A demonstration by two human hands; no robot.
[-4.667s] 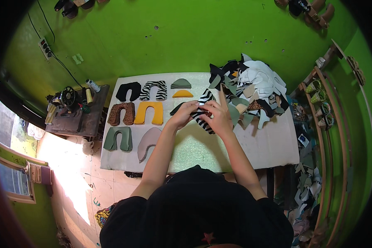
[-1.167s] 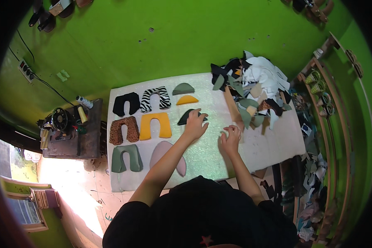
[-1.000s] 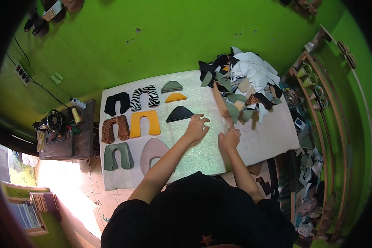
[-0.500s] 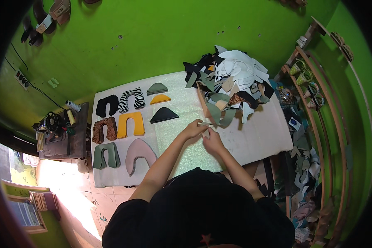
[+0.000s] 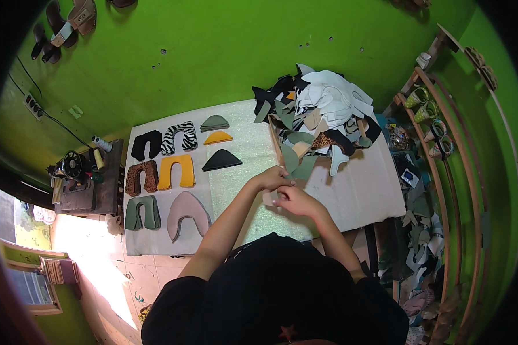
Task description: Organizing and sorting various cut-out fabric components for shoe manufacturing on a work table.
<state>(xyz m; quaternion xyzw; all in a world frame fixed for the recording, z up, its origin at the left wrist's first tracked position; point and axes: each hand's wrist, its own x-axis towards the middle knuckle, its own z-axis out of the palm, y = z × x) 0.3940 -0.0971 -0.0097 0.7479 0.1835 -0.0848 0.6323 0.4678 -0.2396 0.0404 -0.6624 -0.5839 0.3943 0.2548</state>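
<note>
— Over the white mat, what's changed?
— Both hands have drawn together. Left hand and right hand now pinch one small pale piece, lifted clear beside the scrap heap.
— And the dark wedge?
— Lying released, beside the sorted shapes.

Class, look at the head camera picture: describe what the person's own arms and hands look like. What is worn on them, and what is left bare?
Both forearms are bare up to short black sleeves of a black top. The left hand and right hand wear no gloves. No watch, ring or bracelet can be made out at this size. There are no cables or markings on the arms; a small reddish star mark shows on the black garment near the picture's lower edge.
</note>
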